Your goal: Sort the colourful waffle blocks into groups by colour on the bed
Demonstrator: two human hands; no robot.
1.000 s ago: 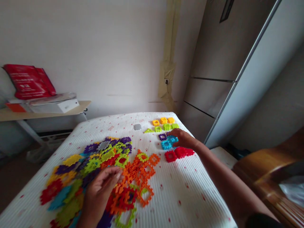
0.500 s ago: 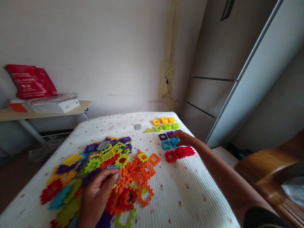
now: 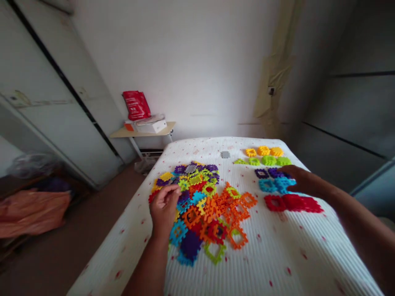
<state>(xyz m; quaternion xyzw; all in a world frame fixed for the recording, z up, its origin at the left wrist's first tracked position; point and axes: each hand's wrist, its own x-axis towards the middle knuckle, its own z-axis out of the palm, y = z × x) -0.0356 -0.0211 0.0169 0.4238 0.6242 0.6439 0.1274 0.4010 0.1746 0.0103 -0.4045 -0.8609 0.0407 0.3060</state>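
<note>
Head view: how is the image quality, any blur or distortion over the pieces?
Head view: soft motion blur throughout; the mixed pile and left hand read fine; the right hand is smeared over the blue pieces; wide-angle bending at the edges; dim right side, no glare.

Bare mattress (image 3: 277, 255) near side open; tile heap (image 3: 203, 205) blocks centre-left.

The left hand (image 3: 164, 207) covers part of the loose tile pile (image 3: 203, 205). The right hand (image 3: 300, 183) hides the right ends of the purple and blue tile rows (image 3: 271, 179). Its forearm runs off the right edge. Far-left clutter is blurred.
</note>
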